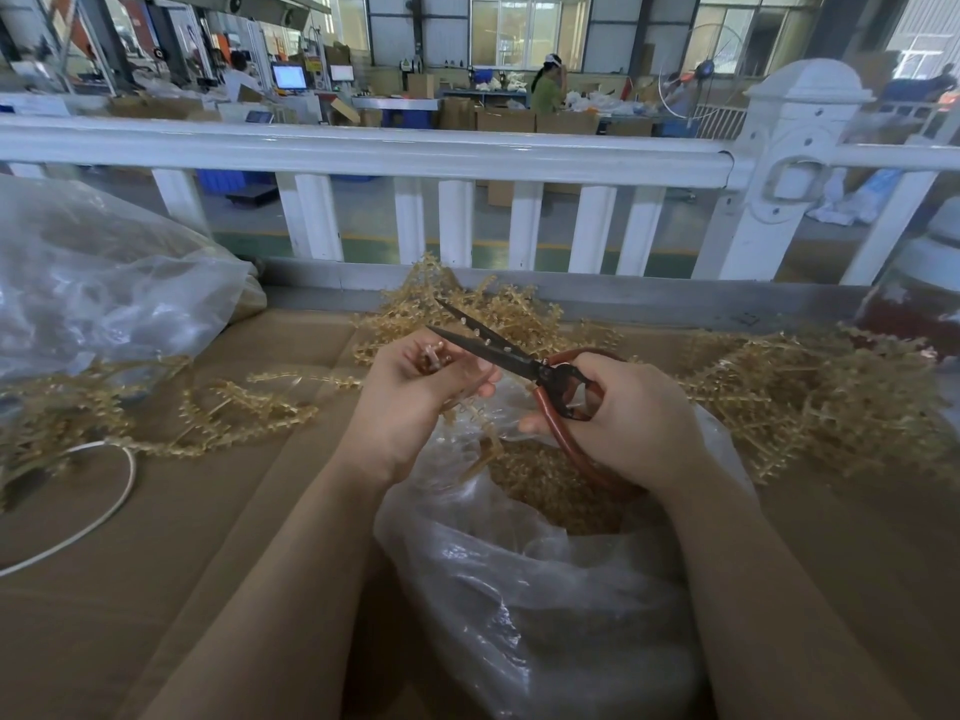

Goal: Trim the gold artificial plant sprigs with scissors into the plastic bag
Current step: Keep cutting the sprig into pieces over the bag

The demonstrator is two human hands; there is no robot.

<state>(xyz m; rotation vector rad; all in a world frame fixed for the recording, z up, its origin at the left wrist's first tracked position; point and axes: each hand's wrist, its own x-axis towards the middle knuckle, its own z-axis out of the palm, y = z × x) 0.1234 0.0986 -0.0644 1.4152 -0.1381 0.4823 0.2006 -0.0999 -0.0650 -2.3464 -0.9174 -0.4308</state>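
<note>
Left hand (pixel 415 392): I see it gripping a sprig (pixel 470 415).
Right hand (pixel 628 418): gripping scissors (pixel 524 363), blades parted.
Plastic bag (pixel 545 589): seemingly holds gold trimmings (pixel 550 491).

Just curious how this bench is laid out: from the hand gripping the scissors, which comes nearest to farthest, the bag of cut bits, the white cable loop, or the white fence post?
From the right hand:
1. Plastic bag, directly under it.
2. White cable loop, far left on the bench.
3. White fence post, beyond the bench at back right.

Factory floor — cardboard-covered worktop (pixel 208 511) behind a white railing (pixel 363 148), stacked cartons (pixel 506 119), machine monitors (pixel 289 76), workers at benches (pixel 545 85) — high windows (pixel 527 28).
</note>
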